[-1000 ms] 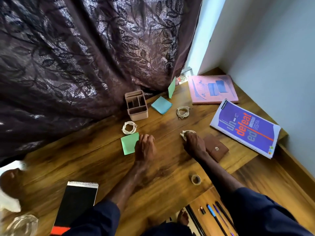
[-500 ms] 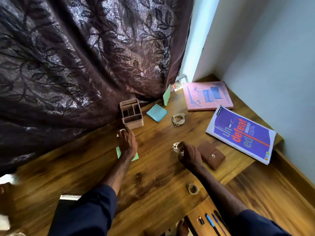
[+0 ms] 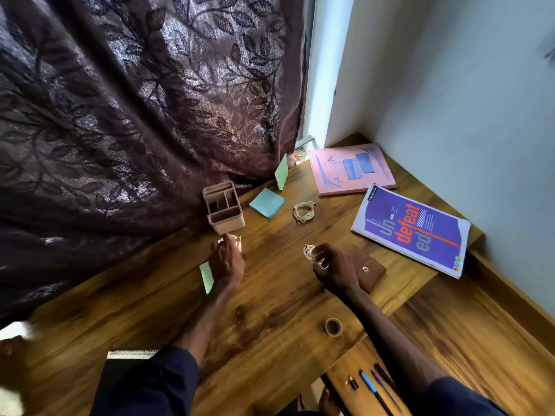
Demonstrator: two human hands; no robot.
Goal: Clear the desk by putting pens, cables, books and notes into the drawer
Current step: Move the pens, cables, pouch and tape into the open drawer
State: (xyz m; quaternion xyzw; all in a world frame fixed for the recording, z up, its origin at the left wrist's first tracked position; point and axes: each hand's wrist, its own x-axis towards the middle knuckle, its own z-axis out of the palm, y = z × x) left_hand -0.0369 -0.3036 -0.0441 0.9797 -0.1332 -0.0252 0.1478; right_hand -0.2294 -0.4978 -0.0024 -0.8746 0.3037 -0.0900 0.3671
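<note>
My right hand [image 3: 332, 267] pinches a coiled white cable [image 3: 310, 253] just above the wooden desk [image 3: 270, 310]. My left hand [image 3: 228, 259] reaches over a second coiled cable [image 3: 229, 238] near the pen holder, its fingertips on it; most of that coil is hidden. A green note [image 3: 206, 277] lies beside my left wrist. A third cable coil [image 3: 304, 211] lies further back. A blue note pad [image 3: 267, 202], a leaning green note [image 3: 281, 172], a pink book [image 3: 351, 169] and a purple book [image 3: 411, 228] lie on the desk. The open drawer [image 3: 345, 379] at the bottom holds several pens [image 3: 372, 388].
A pink pen holder [image 3: 223, 211] stands by the dark curtain [image 3: 135, 100]. A brown wallet [image 3: 368, 270] lies right of my right hand, a tape roll [image 3: 332, 326] near the desk's front edge. A spiral notebook [image 3: 132, 354] shows under my left sleeve.
My left hand moved from the green note forward to the cable coil by the pen holder. My right hand lifted its cable coil off the desk.
</note>
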